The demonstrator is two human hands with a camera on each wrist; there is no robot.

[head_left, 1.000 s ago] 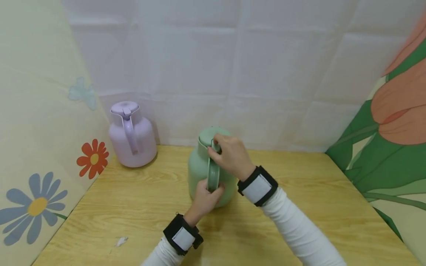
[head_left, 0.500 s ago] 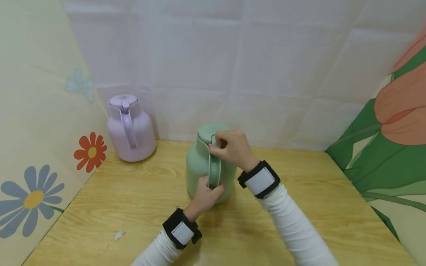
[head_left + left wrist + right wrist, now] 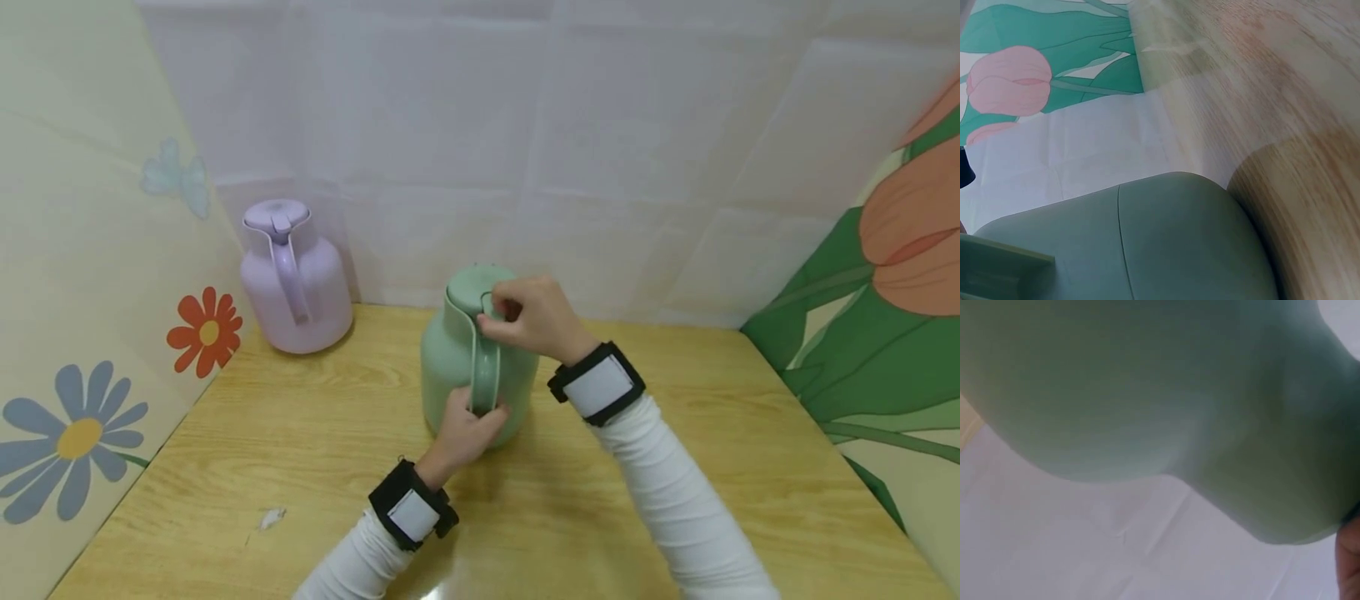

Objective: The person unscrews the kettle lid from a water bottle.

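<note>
A pale green thermos jug (image 3: 444, 358) stands upright on the wooden table, its handle (image 3: 486, 375) facing me. The lower end of that handle is gripped by my left hand (image 3: 461, 429). My right hand (image 3: 536, 315) is up at the handle's top, with curled fingers and thumb pinching the lever by the lid (image 3: 472, 282); the fingertips are partly hidden. The left wrist view has the jug's side (image 3: 1185, 231) beside the tabletop. Its rounded body (image 3: 1104, 406) fills most of the right wrist view, with part of a hand at the right edge.
A lilac jug (image 3: 300, 287) stands at the back left, near the flowered left wall. A white sheet (image 3: 420, 150) hangs behind the table (image 3: 637, 475). A small white mark (image 3: 272, 518) shows at the front left. The right wall bears large painted tulips (image 3: 915, 242).
The head view has tipped slightly, so everything sits higher in the frame. My right fingers have shifted slightly at the top of the handle, while the left hand keeps its grip.
</note>
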